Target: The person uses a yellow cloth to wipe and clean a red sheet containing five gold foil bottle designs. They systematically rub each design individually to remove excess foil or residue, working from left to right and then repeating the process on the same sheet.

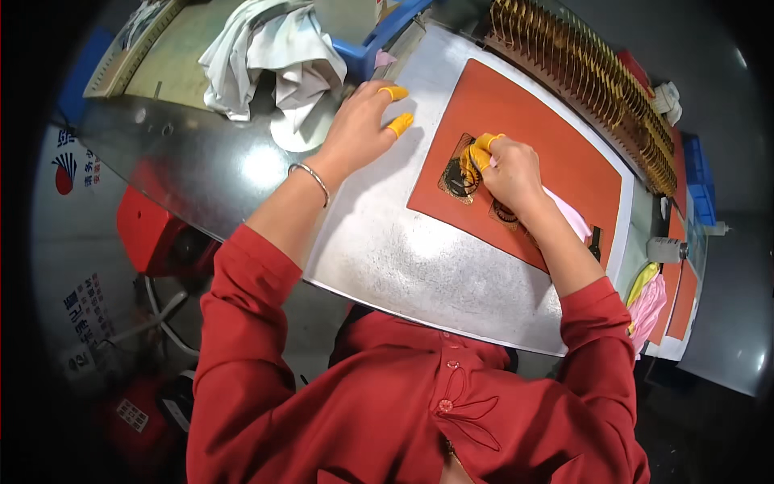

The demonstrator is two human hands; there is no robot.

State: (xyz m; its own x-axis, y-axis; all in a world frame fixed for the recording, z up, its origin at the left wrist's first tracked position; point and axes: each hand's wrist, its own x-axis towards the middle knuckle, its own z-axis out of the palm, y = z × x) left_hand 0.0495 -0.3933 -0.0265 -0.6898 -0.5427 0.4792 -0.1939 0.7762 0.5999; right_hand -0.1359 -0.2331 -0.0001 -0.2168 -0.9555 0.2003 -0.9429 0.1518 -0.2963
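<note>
My right hand (506, 168), with yellow finger cots, presses a pink cloth (569, 214) down onto a small dark golden-patterned piece (456, 179) lying on an orange mat (532, 153). The cloth trails back under my wrist. A second similar piece (504, 214) peeks out beside my right wrist. My left hand (363, 125), also wearing yellow finger cots and with a silver bangle on the wrist, rests flat with fingers apart on the metal table (403, 258), just left of the mat. It holds nothing.
A crumpled white cloth (266, 56) lies at the table's far left. A long rack of golden pieces (597, 89) runs along the far right edge. A blue bin (379, 36) sits behind. More orange mats (684, 298) and a pink-yellow cloth (647, 302) lie at right.
</note>
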